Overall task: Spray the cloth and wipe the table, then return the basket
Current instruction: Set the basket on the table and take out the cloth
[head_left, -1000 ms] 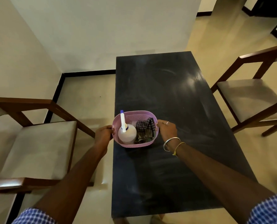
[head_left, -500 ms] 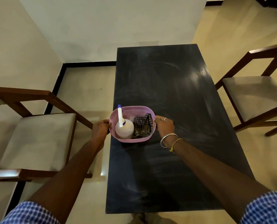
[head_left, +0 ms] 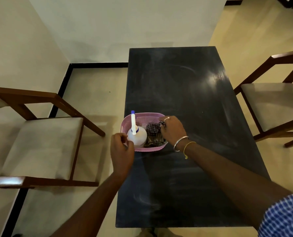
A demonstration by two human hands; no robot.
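A pink plastic basket [head_left: 146, 115] stands on the dark table [head_left: 185, 93] at its left edge. Inside it are a white spray bottle [head_left: 138, 136] with a blue-tipped nozzle and a crumpled checked cloth [head_left: 152, 132]. My right hand [head_left: 172, 131] reaches into the basket's right side, and its fingertips pinch the top of the cloth. My left hand [head_left: 122, 152] hovers just off the basket's left rim beside the bottle, with its fingers loosely curled and holding nothing.
A wooden chair with a pale cushion [head_left: 39, 144] stands close to the table's left side. Another chair [head_left: 275, 103] stands on the right. A white wall runs behind the table's far end. Smear marks show across the tabletop.
Both hands have let go of the basket's sides. My right hand moved into the basket onto the cloth. My left hand drew back slightly from the rim.
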